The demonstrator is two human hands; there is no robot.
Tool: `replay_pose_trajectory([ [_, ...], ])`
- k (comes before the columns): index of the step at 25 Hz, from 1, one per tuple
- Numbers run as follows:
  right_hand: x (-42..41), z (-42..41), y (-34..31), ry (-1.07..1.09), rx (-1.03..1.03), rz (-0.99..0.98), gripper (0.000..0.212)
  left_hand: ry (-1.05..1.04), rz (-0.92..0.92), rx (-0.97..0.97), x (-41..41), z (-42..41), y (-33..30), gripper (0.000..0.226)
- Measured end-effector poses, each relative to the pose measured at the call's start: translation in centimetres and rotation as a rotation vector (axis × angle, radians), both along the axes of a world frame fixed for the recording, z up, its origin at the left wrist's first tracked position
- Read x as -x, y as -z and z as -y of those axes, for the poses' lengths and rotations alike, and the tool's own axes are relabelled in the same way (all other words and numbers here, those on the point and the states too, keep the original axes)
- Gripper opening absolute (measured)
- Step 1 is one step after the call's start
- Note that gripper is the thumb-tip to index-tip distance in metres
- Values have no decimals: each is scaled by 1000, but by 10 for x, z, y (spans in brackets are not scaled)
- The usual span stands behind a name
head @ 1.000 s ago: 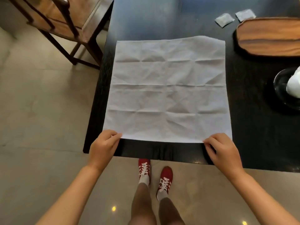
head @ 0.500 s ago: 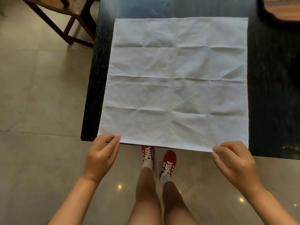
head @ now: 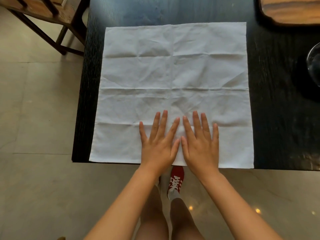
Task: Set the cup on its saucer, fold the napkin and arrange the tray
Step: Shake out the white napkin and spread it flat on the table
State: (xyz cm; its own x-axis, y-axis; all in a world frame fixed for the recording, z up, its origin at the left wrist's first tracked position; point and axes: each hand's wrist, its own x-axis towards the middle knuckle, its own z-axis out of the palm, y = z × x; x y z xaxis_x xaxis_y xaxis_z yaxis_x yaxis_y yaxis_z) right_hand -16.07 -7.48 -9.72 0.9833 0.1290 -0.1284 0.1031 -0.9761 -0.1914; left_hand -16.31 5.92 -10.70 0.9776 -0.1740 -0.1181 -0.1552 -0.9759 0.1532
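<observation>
Your 2 hands have left the near corners of the napkin (head: 173,75), where they were pinching the hem 0.5 s ago, and now lie flat side by side on its near middle. Your left hand (head: 158,146) and right hand (head: 201,146) both have fingers straight and spread, palms down, thumbs nearly touching, gripping nothing. The napkin lies fully unfolded and creased on the black table (head: 277,118), its near hem along the table's near edge. The wooden tray (head: 292,11) sits at the far right corner, and the dark saucer (head: 314,64) shows partly at the right edge. The wooden chair (head: 48,13) stands far left.
</observation>
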Motion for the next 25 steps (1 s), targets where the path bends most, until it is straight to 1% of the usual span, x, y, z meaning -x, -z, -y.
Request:
replay_pose_trajectory([
  [4,-2,40,3,-36,69,-39,66,4,-25,-7,-5,-44,4,64],
  [6,-8,60,3,-3,80,-50,68,-53,-36,0,-11,-74,5,67],
  [8,-15,72,2,36,81,-57,68,-149,-55,12,-15,-101,6,71],
  [10,-17,72,-3,113,43,-57,67,-308,-56,-6,-18,-120,2,77],
  [12,-20,61,-11,231,-22,-44,66,-491,-57,-25,-25,-122,-4,81],
  [13,-26,51,-14,245,-40,-13,66,-527,-34,-2,-33,-114,-7,81],
  [14,-35,40,-16,202,-40,31,65,-480,7,28,-44,-101,-11,78],
  [15,-47,27,-15,117,-33,73,65,-355,52,48,-56,-84,-13,74],
  [16,-62,15,-12,29,-24,101,64,-188,93,45,-69,-67,-14,69],
  [17,-77,5,-7,-33,-17,110,63,-27,124,22,-83,-52,-11,65],
  [18,-91,0,-2,-67,-9,105,62,89,140,1,-96,-40,-8,63],
  [19,-103,0,2,-87,2,84,62,149,134,-11,-109,-34,-6,63],
  [21,-116,12,11,-139,47,54,63,184,81,-7,-126,-37,2,65],
  [23,-125,37,13,-191,71,56,65,220,35,3,-134,-51,9,67],
  [25,-139,65,9,-217,69,11,68,246,31,10,-142,-70,9,68],
])
